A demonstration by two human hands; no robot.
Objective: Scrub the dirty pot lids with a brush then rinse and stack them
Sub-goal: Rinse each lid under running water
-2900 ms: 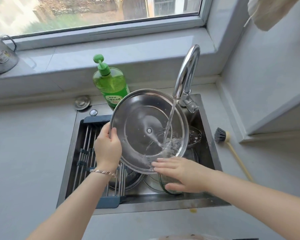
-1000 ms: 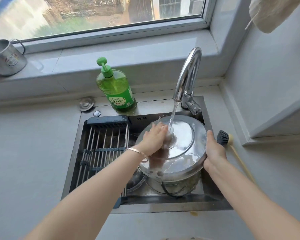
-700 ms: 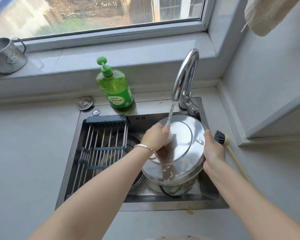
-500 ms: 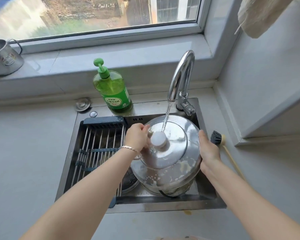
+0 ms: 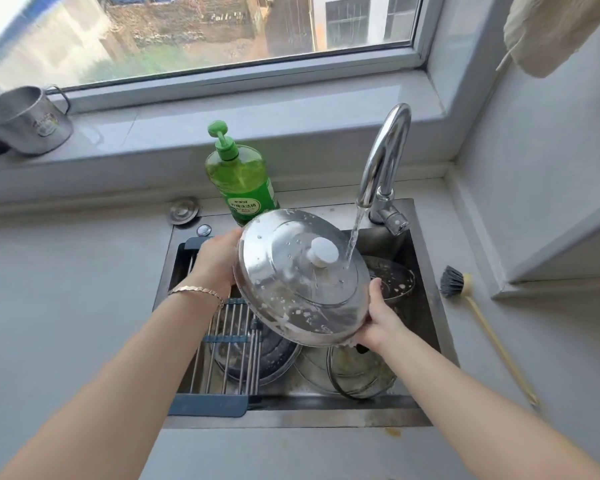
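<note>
A large steel pot lid (image 5: 291,282) with a white knob is tilted over the sink, its top facing me, with soap foam along its lower rim. My left hand (image 5: 215,258) holds its upper left edge and my right hand (image 5: 378,317) grips its lower right edge. Water from the tap (image 5: 381,161) runs onto the lid beside the knob. Other dirty lids lie in the sink: a glass one (image 5: 361,372) at the front, a steel one (image 5: 392,278) at the back right, another (image 5: 257,358) under the rack. The brush (image 5: 465,292) lies on the counter to the right.
A roll-up drying rack (image 5: 222,341) spans the left part of the sink (image 5: 291,415). A green soap bottle (image 5: 239,178) stands behind the sink. A metal mug (image 5: 25,119) is on the windowsill at left. A cloth (image 5: 551,29) hangs at top right.
The lid was turned from underside up to knob side up. My left hand moved from rubbing the knob to the lid's left edge, and the lid rose and tilted toward me under the stream.
</note>
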